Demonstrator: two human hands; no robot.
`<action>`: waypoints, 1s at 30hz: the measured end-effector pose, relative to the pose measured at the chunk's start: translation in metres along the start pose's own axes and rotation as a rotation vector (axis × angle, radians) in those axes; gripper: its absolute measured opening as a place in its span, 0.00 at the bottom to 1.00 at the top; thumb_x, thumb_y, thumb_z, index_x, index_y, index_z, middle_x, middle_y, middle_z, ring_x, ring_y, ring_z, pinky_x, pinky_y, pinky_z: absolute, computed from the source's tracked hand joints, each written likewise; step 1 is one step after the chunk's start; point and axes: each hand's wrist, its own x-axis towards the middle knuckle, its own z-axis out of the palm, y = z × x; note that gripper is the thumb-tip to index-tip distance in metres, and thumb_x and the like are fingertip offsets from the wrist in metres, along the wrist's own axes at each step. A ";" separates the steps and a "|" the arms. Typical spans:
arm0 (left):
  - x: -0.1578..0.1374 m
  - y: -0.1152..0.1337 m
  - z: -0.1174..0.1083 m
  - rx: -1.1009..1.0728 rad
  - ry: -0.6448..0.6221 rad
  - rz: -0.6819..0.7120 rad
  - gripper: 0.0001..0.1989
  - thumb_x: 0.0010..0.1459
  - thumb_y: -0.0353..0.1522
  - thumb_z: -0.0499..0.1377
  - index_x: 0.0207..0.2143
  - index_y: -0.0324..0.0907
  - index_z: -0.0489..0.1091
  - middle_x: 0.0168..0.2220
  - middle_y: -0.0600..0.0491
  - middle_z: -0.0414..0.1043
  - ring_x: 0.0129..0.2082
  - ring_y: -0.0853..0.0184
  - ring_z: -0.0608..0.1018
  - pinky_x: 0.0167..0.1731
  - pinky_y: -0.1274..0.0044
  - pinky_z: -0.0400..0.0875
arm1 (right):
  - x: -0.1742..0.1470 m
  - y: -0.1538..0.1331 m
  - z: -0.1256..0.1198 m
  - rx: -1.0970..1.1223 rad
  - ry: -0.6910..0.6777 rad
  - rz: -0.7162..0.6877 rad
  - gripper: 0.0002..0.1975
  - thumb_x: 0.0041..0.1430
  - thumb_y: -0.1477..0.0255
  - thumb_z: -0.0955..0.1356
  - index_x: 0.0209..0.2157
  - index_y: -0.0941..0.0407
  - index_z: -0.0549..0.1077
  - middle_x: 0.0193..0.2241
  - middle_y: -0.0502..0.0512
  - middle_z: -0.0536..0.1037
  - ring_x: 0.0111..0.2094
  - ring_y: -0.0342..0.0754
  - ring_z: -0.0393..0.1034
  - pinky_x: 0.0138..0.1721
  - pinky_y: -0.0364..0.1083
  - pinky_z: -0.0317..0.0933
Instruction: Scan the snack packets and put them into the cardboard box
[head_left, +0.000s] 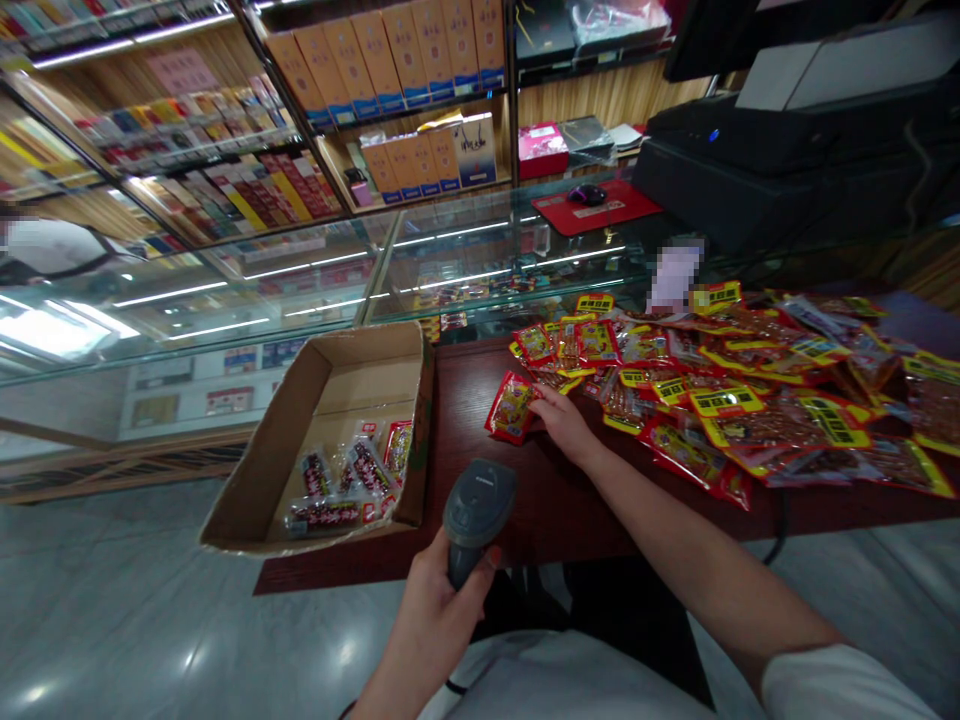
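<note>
My left hand (442, 600) is wrapped round the handle of a dark grey barcode scanner (481, 498), its head tilted up over the front edge of the wooden counter. Between the fingers of my right hand (559, 420) is a small red and yellow snack packet (511, 405), held by its right side just above or on the counter. To the right of that hand spreads a heap of red and yellow snack packets (739, 400). On the left, an open cardboard box (315, 365) holds several dark, clear-edged packets (367, 465) and a red packet (399, 450) against its right wall.
Behind the dark wooden counter (465, 370) runs a glass display case (450, 250). A red mat (622, 210) with a black mouse (587, 194) lies on the glass. Black checkout equipment (750, 170) stands at the back right. Shelves of boxes (390, 60) line the wall.
</note>
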 end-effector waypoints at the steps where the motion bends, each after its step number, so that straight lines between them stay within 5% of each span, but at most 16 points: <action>1: 0.000 0.000 0.000 -0.008 -0.004 -0.007 0.11 0.53 0.40 0.65 0.29 0.43 0.70 0.15 0.61 0.65 0.14 0.69 0.69 0.16 0.80 0.62 | 0.000 0.000 0.000 -0.007 0.003 -0.001 0.08 0.45 0.64 0.67 0.29 0.52 0.69 0.26 0.46 0.74 0.29 0.48 0.70 0.32 0.47 0.69; 9: 0.010 -0.011 0.006 -0.092 0.021 -0.045 0.12 0.55 0.41 0.61 0.32 0.41 0.68 0.16 0.61 0.65 0.14 0.72 0.69 0.17 0.81 0.62 | -0.005 -0.005 0.000 -0.012 0.047 -0.014 0.14 0.45 0.63 0.69 0.37 0.51 0.72 0.29 0.48 0.78 0.32 0.51 0.74 0.34 0.50 0.71; 14: 0.024 -0.032 0.010 -0.275 0.053 -0.039 0.20 0.54 0.43 0.62 0.42 0.38 0.69 0.19 0.62 0.67 0.11 0.73 0.67 0.13 0.81 0.60 | -0.017 -0.032 0.018 0.059 0.102 0.054 0.19 0.45 0.65 0.70 0.42 0.51 0.72 0.35 0.50 0.81 0.35 0.53 0.77 0.34 0.52 0.73; 19: 0.026 -0.034 0.008 -0.323 0.048 -0.010 0.21 0.55 0.44 0.63 0.43 0.37 0.69 0.18 0.62 0.66 0.11 0.74 0.66 0.12 0.82 0.61 | -0.029 -0.073 0.091 0.150 -0.288 -0.003 0.22 0.52 0.64 0.71 0.50 0.48 0.70 0.40 0.49 0.81 0.36 0.50 0.77 0.35 0.50 0.74; 23: 0.023 -0.028 0.008 -0.339 0.072 -0.009 0.22 0.52 0.44 0.65 0.41 0.36 0.70 0.17 0.61 0.67 0.11 0.74 0.67 0.13 0.82 0.61 | -0.026 -0.077 0.132 -0.038 -0.595 -0.143 0.31 0.55 0.60 0.72 0.60 0.48 0.66 0.47 0.54 0.80 0.43 0.52 0.77 0.40 0.51 0.74; 26: 0.023 -0.030 0.008 -0.338 0.082 -0.022 0.22 0.51 0.44 0.65 0.41 0.37 0.70 0.17 0.62 0.67 0.11 0.74 0.67 0.12 0.82 0.61 | -0.016 -0.073 0.109 -0.459 -0.398 -0.416 0.23 0.61 0.64 0.69 0.57 0.50 0.70 0.53 0.57 0.77 0.51 0.53 0.74 0.52 0.54 0.68; 30: 0.026 -0.035 0.009 -0.325 0.068 -0.026 0.22 0.52 0.44 0.65 0.41 0.37 0.70 0.17 0.62 0.66 0.11 0.73 0.67 0.12 0.81 0.62 | 0.013 -0.079 0.027 -1.110 0.148 -0.597 0.17 0.65 0.71 0.63 0.53 0.58 0.74 0.54 0.65 0.76 0.57 0.58 0.67 0.61 0.58 0.57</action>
